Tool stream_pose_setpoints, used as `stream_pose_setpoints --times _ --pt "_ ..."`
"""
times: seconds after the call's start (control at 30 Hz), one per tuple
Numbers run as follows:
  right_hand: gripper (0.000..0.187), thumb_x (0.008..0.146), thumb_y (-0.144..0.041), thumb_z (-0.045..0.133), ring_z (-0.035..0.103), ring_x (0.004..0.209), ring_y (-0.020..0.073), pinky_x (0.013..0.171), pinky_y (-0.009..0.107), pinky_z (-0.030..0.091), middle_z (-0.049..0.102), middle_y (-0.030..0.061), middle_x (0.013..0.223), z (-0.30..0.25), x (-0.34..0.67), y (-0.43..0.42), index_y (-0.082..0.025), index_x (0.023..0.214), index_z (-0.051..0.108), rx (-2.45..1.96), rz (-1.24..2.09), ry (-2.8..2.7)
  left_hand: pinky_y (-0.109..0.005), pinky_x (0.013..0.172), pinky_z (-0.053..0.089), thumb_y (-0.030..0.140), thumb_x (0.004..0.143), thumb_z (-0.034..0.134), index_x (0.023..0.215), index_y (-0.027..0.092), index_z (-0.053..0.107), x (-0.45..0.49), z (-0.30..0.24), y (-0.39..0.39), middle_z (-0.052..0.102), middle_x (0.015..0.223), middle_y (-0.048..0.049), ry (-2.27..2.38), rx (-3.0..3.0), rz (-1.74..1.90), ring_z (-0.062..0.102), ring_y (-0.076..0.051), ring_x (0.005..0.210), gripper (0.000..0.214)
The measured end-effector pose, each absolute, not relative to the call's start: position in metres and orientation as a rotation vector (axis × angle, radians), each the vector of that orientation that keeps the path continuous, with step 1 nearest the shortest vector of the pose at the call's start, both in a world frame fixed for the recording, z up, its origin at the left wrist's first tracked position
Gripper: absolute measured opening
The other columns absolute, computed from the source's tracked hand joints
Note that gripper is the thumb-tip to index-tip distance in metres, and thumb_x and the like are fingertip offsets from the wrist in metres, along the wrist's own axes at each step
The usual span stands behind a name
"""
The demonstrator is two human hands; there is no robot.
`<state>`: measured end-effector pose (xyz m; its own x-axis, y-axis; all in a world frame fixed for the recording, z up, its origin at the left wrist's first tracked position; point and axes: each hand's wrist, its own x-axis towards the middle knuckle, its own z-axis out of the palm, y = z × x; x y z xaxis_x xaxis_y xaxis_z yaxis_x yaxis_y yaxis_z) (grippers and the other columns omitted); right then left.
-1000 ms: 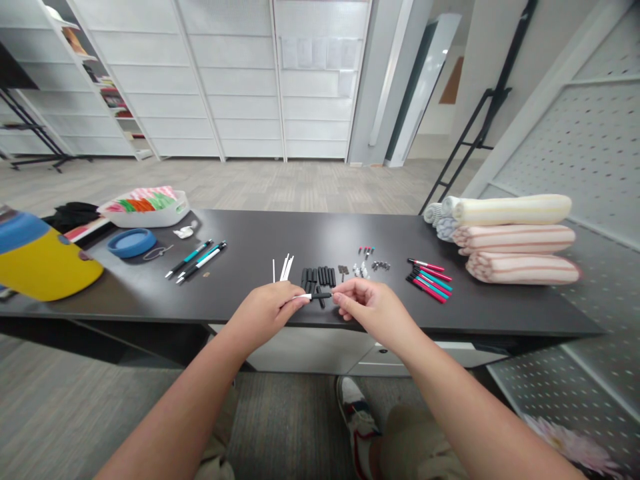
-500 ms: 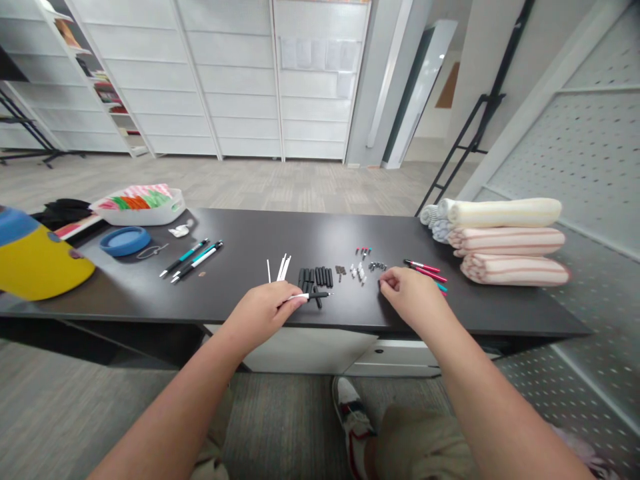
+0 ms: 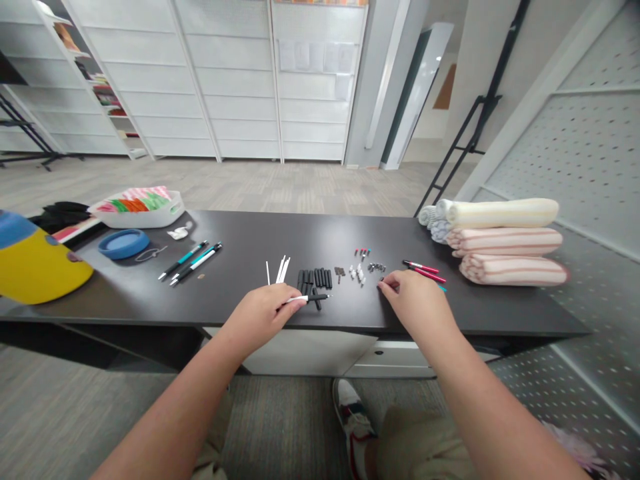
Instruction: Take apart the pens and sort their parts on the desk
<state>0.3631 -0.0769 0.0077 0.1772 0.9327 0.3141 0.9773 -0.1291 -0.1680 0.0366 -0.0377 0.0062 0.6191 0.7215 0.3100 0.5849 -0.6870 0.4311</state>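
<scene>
My left hand (image 3: 265,312) is closed around a pen body (image 3: 318,297) with a white barrel, a black grip and a thin tip pointing right. Below the grip lie several black rubber grips (image 3: 323,277), and beyond my knuckles are several thin white tubes (image 3: 283,270). My right hand (image 3: 420,298) rests low at the desk with thumb and forefinger pinched; a tiny dark bit shows at the fingertips, too small to name. Close to it are small metal parts (image 3: 376,267), white plastic pieces (image 3: 358,273), red and teal-ended bits (image 3: 363,253) and small brownish-grey pieces (image 3: 340,272).
Red and teal barrels (image 3: 426,271) lie beyond my right hand, beside rolled towels (image 3: 510,240). At left are several pens (image 3: 197,263), a blue ring-shaped dish (image 3: 124,245), a white tray (image 3: 173,212) of colourful items and a yellow-blue object (image 3: 40,263). The dark desk's front edge (image 3: 165,321) runs nearby.
Almost nothing differs. My right hand stays pinched at the same spot, and the left hand keeps hold of the pen body. The view has shifted very slightly.
</scene>
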Motion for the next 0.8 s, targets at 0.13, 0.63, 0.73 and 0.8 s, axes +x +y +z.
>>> stream_pose_setpoints --times 0.13,0.63,0.73,0.8 --pt "0.020 0.097 -0.025 0.062 0.071 0.086 0.0243 0.070 0.033 0.046 0.077 0.0091 0.095 0.006 0.361 -0.075 -0.021 0.090 0.080 -2.065 -0.245 -1.917 -0.030 0.083 0.050 0.043 0.109 0.048 0.104 0.023 0.072 0.037 0.007 -0.038 0.077 0.102 -0.0032 1.056 2.553 0.685 0.071 -0.020 0.095 0.031" --pt "0.025 0.101 -0.018 0.053 0.072 0.100 0.0240 0.083 0.034 0.053 0.077 0.0094 0.114 -0.002 0.358 -0.068 -0.017 0.105 0.078 -1.958 -0.293 -1.993 -0.030 0.084 0.049 0.043 0.109 0.049 0.104 0.023 0.071 0.037 0.006 -0.037 0.077 0.103 -0.0028 1.065 2.545 0.673 0.071 -0.020 0.096 0.030" --pt "0.026 0.101 -0.018 0.052 0.073 0.103 0.0247 0.085 0.034 0.054 0.077 0.0092 0.116 -0.002 0.358 -0.069 -0.017 0.107 0.078 -1.946 -0.291 -1.986 -0.030 0.084 0.050 0.042 0.108 0.050 0.104 0.023 0.072 0.037 0.005 -0.037 0.077 0.102 -0.0031 1.070 2.551 0.669 0.071 -0.021 0.095 0.029" --pt "0.026 0.101 -0.018 0.053 0.073 0.104 0.0251 0.087 0.035 0.054 0.077 0.0097 0.117 -0.003 0.358 -0.069 -0.017 0.107 0.078 -1.937 -0.286 -1.972 -0.030 0.083 0.050 0.042 0.108 0.050 0.104 0.023 0.072 0.037 0.005 -0.037 0.077 0.103 -0.0032 1.069 2.554 0.679 0.071 -0.021 0.095 0.029"
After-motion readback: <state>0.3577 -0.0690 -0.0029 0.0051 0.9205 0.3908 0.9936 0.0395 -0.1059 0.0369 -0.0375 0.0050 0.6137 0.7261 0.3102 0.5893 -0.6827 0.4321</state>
